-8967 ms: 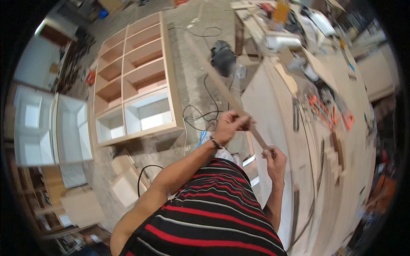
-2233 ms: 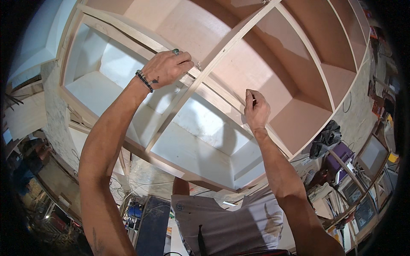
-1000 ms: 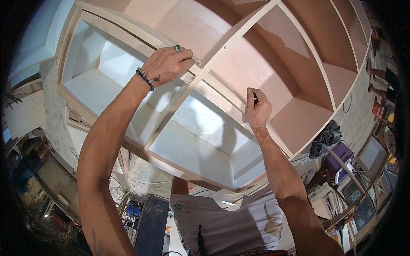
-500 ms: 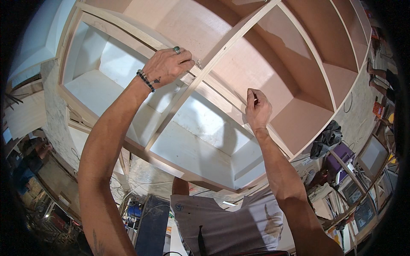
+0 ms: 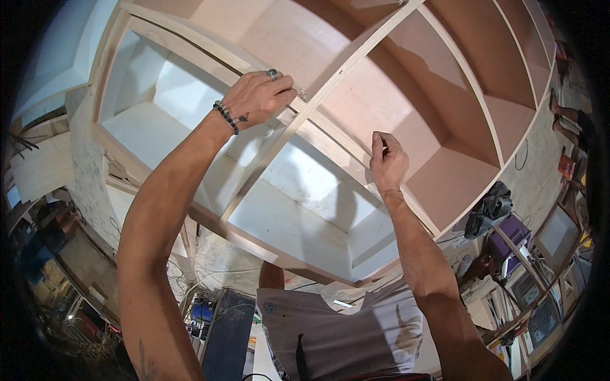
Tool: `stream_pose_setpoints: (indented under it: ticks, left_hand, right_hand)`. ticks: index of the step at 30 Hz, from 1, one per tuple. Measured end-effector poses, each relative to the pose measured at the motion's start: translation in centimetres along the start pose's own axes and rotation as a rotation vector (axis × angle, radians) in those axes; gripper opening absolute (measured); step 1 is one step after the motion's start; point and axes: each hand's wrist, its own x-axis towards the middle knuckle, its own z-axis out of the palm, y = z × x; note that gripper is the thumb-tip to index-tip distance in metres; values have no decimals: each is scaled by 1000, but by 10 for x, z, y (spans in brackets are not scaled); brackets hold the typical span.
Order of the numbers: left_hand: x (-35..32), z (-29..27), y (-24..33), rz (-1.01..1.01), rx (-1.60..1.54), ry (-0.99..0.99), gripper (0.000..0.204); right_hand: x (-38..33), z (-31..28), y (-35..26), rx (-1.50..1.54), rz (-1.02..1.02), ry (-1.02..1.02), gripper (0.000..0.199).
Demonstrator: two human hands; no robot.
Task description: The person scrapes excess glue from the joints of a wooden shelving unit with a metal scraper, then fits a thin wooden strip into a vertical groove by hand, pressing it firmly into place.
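A large wooden cabinet frame (image 5: 264,152) lies before me, split into compartments by pale wood rails. My left hand (image 5: 260,98), wearing a green-stoned ring and a dark beaded bracelet, is closed over the middle rail near where it meets a crossing divider. A small pale curl (image 5: 303,94) shows just past its fingertips; whether it is a shaving or a coil I cannot tell. My right hand (image 5: 389,166) is closed in a pinch farther right, above the same rail. Anything in its fingers is hidden or too small to name.
White-lined compartments (image 5: 286,213) are nearer me, pinkish-brown ones (image 5: 375,101) farther off. On the right floor are a black plastic bag (image 5: 488,206), a purple box (image 5: 510,233) and stacked frames. Another person's legs (image 5: 565,117) show at the far right. Cables lie below the cabinet.
The whole view has shifted slightly, with the cabinet and both hands a little farther right in it. Both hands keep nearly the same pose and place on the cabinet.
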Motion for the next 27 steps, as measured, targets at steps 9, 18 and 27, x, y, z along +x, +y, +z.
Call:
stream_pose_setpoints:
  ticks: [9,18,27]
  left_hand:
    - [-2,3,0,-18,6,18,12]
    - [-2,3,2,-25,-4,22,13]
    - [0,1,3,-49,-40,22,17]
  right_hand:
    - [-1,1,-1,13,-14,4,23]
    - [2,-3,-22,-25,-157,109,19]
    - [28,43,-146,-178,-543,-73,25]
